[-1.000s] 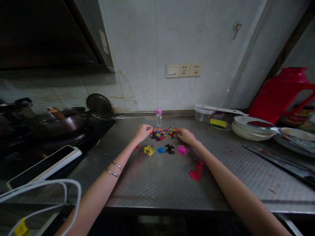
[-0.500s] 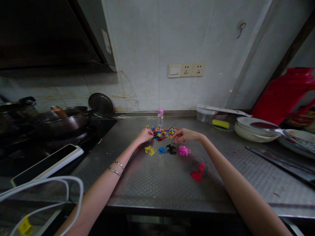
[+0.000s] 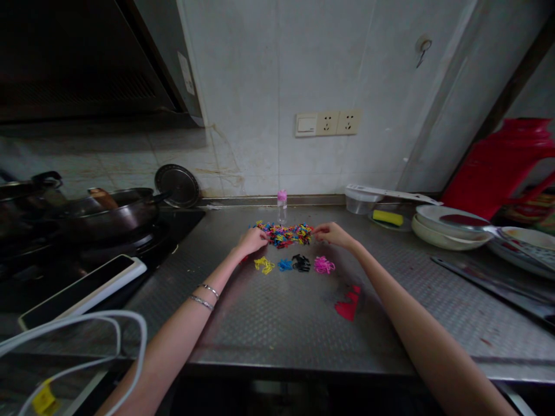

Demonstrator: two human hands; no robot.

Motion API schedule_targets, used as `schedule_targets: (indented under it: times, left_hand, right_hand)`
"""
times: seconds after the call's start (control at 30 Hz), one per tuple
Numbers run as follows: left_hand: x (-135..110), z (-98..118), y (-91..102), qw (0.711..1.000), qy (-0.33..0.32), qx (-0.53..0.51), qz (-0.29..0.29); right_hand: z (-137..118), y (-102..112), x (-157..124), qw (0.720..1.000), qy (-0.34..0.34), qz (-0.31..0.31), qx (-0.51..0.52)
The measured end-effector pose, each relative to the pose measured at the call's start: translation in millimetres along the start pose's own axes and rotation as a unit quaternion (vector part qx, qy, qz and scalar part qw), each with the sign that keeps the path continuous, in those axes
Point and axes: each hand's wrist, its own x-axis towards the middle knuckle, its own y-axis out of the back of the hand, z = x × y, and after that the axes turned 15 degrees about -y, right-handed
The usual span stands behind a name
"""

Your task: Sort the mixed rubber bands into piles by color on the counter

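Note:
A mixed heap of small colourful rubber bands (image 3: 288,235) lies on the metal counter. At its left edge is my left hand (image 3: 255,239), fingers pinched together; whatever they hold is too small to name. My right hand (image 3: 333,234) reaches the heap's right edge with its fingertips closed together, their contents unclear. In front of the heap sit sorted little piles of bands: yellow (image 3: 264,265), blue (image 3: 285,265), black (image 3: 301,263) and pink (image 3: 324,264). Some red bands (image 3: 243,259) show partly behind my left wrist.
Behind the heap stands a clear bottle with a pink cap (image 3: 282,205). A red torn-looking piece (image 3: 348,303) lies nearer the front. To the right are a yellow sponge (image 3: 387,218), stacked bowls (image 3: 451,234) and a red thermos (image 3: 498,167). Leftward are a pan (image 3: 113,219) and white cables (image 3: 141,341).
My right hand has moved from above the black and pink piles back and right to the heap's right edge. My left hand has barely shifted at the heap's left side.

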Motion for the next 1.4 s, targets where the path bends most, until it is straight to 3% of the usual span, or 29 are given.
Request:
schedule_targets:
  times: [0.23, 0.4, 0.53, 0.77, 1.0, 1.07, 1.23, 1.4]
  left_hand:
    - [1.6, -0.3, 1.3, 0.999, 0.007, -0.016, 0.032]
    - [6.7, 11.7, 3.3, 0.993, -0.015, -0.109, 0.049]
    - [7.3, 23.4, 7.9, 0.987, -0.042, -0.155, 0.03]
    - [3.8, 23.1, 21.4, 0.974, -0.079, -0.191, -0.089]
    - [-1.0, 27.7, 20.4, 0.933, -0.074, -0.254, -0.245]
    - [-0.9, 28.5, 20.3, 0.936, -0.073, -0.258, -0.227]
    - [2.3, 26.2, 19.7, 0.962, -0.064, -0.245, -0.106]
    - [4.0, 12.9, 13.2, 0.983, -0.026, -0.178, -0.029]
  right_hand:
    - [10.3, 2.0, 5.3, 0.997, 0.014, 0.071, -0.018]
    - [10.9, 0.7, 5.4, 0.997, 0.008, 0.078, -0.02]
    - [10.5, -1.2, 4.9, 0.996, 0.009, 0.078, -0.038]
    - [6.5, -5.3, 0.2, 0.993, 0.015, 0.083, -0.083]
    - [4.3, -10.5, 1.3, 0.99, 0.035, 0.084, -0.111]
    - [3.6, -12.4, 2.3, 0.99, 0.044, 0.081, -0.11]
    - [-1.2, -18.8, 1.9, 0.99, 0.057, 0.05, -0.117]
    - [-1.3, -22.5, 3.8, 0.989, 0.059, 0.054, -0.127]
